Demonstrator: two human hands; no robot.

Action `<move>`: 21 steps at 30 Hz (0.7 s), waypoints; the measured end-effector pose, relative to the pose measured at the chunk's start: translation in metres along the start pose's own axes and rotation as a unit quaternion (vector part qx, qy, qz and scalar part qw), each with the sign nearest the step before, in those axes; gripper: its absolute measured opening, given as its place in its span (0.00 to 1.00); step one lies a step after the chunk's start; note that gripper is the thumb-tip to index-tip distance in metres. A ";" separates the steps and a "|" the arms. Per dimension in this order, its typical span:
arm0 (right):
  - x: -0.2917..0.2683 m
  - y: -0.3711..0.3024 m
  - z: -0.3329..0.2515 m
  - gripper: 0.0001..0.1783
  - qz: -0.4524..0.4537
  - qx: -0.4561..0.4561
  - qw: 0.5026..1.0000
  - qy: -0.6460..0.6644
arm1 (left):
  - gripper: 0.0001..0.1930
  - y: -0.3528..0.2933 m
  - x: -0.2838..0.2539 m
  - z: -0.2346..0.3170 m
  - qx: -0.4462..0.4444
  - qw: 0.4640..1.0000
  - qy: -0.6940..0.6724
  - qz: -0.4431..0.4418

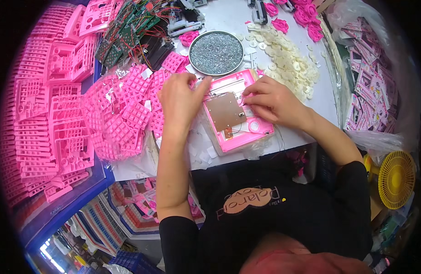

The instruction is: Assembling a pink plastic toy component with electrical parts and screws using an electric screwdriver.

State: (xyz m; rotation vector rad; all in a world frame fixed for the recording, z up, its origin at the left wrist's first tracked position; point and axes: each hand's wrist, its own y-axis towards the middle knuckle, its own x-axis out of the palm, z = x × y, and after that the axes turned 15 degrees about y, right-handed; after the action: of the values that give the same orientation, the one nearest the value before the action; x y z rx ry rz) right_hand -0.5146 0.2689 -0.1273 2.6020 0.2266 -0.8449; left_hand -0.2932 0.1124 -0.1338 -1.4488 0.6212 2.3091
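A pink plastic housing (229, 143) lies tilted in front of me on the table, with a brown circuit board (224, 112) inside it. Thin dark wires run around the board. My left hand (181, 98) bends over the housing's upper left corner, fingers curled and thumb at the edge. Whatever it grips is hidden. My right hand (274, 102) reaches in from the right, its fingertips pinched together over the inside of the housing by the wires. Too little shows between them to name. Just beyond the housing stands a round tin of small metal screws (216, 52).
Pink keypads (128, 109) in a plastic bag lie left, beside stacked pink housings (55, 114). Green circuit boards (128, 36) with wires are piled behind. Right are white discs (288, 57), a bag of printed pink pieces (370, 77) and a yellow fan (396, 179).
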 end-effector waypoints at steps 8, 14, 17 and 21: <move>0.021 0.003 -0.014 0.10 0.022 0.023 0.994 -0.101 | 0.07 -0.016 0.019 0.010 0.110 0.986 -0.092 0.084; -0.002 0.013 -0.016 0.10 -0.033 0.052 0.992 -0.107 | 0.04 -0.031 0.012 0.026 0.139 0.984 -0.085 0.069; -0.008 0.019 -0.009 0.12 0.009 0.049 0.998 -0.028 | 0.03 -0.034 0.009 0.031 0.152 0.984 -0.073 0.063; 0.010 0.035 -0.010 0.10 0.076 0.023 0.997 -0.008 | 0.03 -0.034 0.011 0.031 0.162 0.983 -0.053 0.073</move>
State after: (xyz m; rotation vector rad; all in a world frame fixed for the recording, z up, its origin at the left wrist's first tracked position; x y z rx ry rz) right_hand -0.4924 0.2411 -0.1147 2.6151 0.0051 -0.8260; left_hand -0.3041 0.1578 -0.1380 -1.1562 1.0469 2.2425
